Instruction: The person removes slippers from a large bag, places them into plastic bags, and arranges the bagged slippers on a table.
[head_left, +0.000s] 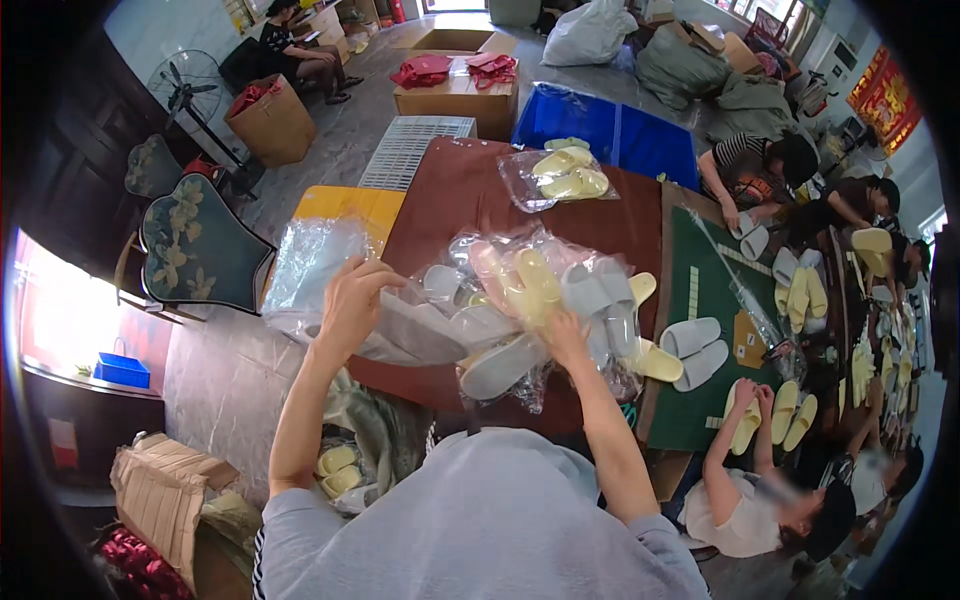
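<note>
Left of my hands (352, 302): fingers curled, pinching a clear bag (405, 338), probably to keep its film from collapsing. Right: lowered at a yellow slipper (533, 272); grip blurred, I cannot tell its hold. Bag: thin, glossy, crinkled, stretched above the brown bench (435, 205), before me. Grey slipper (503, 368): pale, smooth, beside it.
</note>
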